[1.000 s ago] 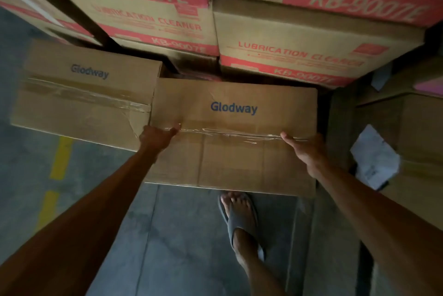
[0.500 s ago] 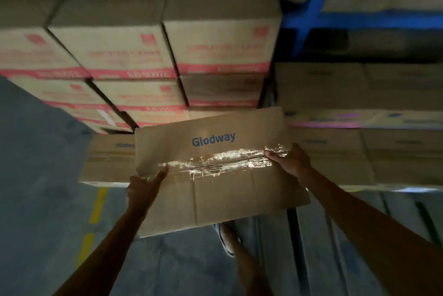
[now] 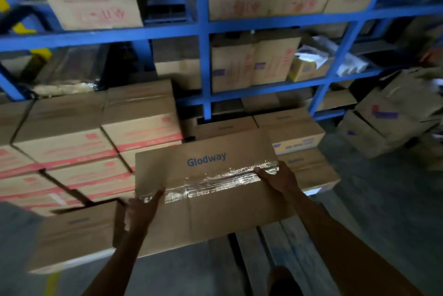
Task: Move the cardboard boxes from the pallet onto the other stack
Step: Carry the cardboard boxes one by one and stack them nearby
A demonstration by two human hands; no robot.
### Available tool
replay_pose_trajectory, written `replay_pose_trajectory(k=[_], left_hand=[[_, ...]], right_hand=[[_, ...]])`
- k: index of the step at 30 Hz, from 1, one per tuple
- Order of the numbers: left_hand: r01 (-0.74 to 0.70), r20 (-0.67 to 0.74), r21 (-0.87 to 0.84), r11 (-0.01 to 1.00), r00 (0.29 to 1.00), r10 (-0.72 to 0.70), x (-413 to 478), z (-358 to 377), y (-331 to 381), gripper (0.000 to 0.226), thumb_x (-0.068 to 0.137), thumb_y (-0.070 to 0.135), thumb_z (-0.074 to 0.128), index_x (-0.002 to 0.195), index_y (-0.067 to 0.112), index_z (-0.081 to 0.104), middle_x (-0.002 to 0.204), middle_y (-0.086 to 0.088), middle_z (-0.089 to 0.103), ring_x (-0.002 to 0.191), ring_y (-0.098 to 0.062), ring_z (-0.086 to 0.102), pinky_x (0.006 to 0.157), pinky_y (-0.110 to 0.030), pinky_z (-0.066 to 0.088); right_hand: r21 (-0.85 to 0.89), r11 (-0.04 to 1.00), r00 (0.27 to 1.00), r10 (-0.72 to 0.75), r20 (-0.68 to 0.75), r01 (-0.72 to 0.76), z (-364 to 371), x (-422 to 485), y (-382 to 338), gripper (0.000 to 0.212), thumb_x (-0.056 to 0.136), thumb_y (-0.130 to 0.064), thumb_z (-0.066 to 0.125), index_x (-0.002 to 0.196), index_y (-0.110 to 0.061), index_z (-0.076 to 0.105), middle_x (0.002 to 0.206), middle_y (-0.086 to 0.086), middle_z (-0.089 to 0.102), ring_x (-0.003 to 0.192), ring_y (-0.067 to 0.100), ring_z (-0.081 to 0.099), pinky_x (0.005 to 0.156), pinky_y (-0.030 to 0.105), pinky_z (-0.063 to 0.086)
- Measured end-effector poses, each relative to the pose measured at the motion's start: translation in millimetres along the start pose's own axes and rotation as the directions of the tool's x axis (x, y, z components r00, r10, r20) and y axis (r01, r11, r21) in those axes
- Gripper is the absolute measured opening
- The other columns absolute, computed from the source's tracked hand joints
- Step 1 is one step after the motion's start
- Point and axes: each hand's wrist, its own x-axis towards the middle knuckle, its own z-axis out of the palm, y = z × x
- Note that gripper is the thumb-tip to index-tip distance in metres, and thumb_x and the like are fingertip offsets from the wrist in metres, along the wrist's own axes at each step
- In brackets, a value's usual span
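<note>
I hold a brown cardboard box [image 3: 215, 202] printed "Glodway" in blue, with shiny tape across its top, raised in front of me. My left hand [image 3: 141, 211] grips its left edge and my right hand [image 3: 278, 178] grips its right edge near the tape. A second Glodway box [image 3: 74, 235] lies lower at the left, partly behind my left arm. Behind the held box, to the right, is a low stack of brown boxes [image 3: 294, 132]. My forearms cover the held box's near corners.
A tall stack of red-striped boxes [image 3: 79, 149] fills the left. Blue shelving [image 3: 203, 60] loaded with boxes rises behind. Crumpled boxes [image 3: 388, 125] sit on the floor at the right. Grey concrete floor [image 3: 383, 199] lies below, with a yellow line at the lower left.
The box has come up off the lower row beside the other Glodway box and moved right. My view has tilted up, so the blue shelving now shows.
</note>
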Motion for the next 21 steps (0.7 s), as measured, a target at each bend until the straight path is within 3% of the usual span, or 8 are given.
replay_pose_trajectory(k=[2,6,10,15,17,21], left_hand=[[-0.056,0.053,0.068,0.996,0.997,0.053,-21,35,38,0.124,0.042,0.105,0.035,0.117,0.01,0.065,0.118,-0.013,0.067,0.109,-0.032,0.062,0.089,-0.04,0.049],[-0.05,0.118,0.091,0.995,0.992,0.039,-32,112,67,0.128,0.039,0.105,0.039,0.114,0.005,0.064,0.112,-0.017,0.068,0.1,-0.035,0.065,0.08,-0.04,0.052],[-0.015,0.104,0.087,0.996,0.995,0.006,-55,205,102,0.124,0.033,0.103,0.045,0.107,0.005,0.064,0.106,-0.016,0.069,0.098,-0.035,0.066,0.083,-0.044,0.055],[0.066,0.154,0.033,0.997,0.986,-0.07,-108,345,194,0.084,0.068,0.061,0.076,0.12,-0.003,0.056,0.123,-0.022,0.061,0.113,-0.037,0.06,0.092,-0.04,0.048],[0.123,0.166,0.06,0.991,0.977,-0.132,-102,412,215,0.086,0.066,0.062,0.076,0.118,-0.003,0.055,0.124,-0.023,0.061,0.114,-0.037,0.059,0.094,-0.041,0.049],[0.233,0.149,0.109,0.966,0.957,-0.248,-80,536,248,0.086,0.067,0.063,0.075,0.118,-0.004,0.055,0.125,-0.024,0.059,0.116,-0.037,0.058,0.097,-0.041,0.048]], right_hand=[[0.009,0.999,0.998,0.046,-0.049,-0.046,-44,9,23,0.094,0.066,-0.068,0.075,0.139,-0.017,0.045,0.14,0.007,0.055,0.127,0.03,0.052,0.1,0.035,0.042],[-0.001,0.994,0.989,0.112,-0.092,-0.113,-98,41,77,0.111,0.058,-0.077,0.073,0.145,-0.017,0.039,0.146,0.009,0.049,0.131,0.031,0.049,0.103,0.037,0.043],[-0.029,0.986,0.981,0.157,-0.116,-0.162,-152,91,134,0.095,0.063,-0.069,0.076,0.136,-0.015,0.047,0.136,0.008,0.057,0.125,0.029,0.054,0.1,0.035,0.044],[-0.054,0.979,0.975,0.189,-0.118,-0.196,-221,226,235,0.089,0.059,-0.063,0.082,0.129,-0.015,0.057,0.124,0.004,0.064,0.116,0.025,0.061,0.092,0.026,0.045],[-0.059,0.974,0.971,0.21,-0.118,-0.218,-241,290,270,0.087,0.051,-0.07,0.081,0.119,-0.018,0.063,0.113,0.002,0.07,0.107,0.023,0.067,0.086,0.027,0.05],[-0.148,0.96,0.972,0.236,-0.02,-0.236,-266,410,335,0.076,0.058,-0.066,0.08,0.117,-0.02,0.063,0.11,-0.001,0.07,0.104,0.024,0.067,0.087,0.029,0.051]])
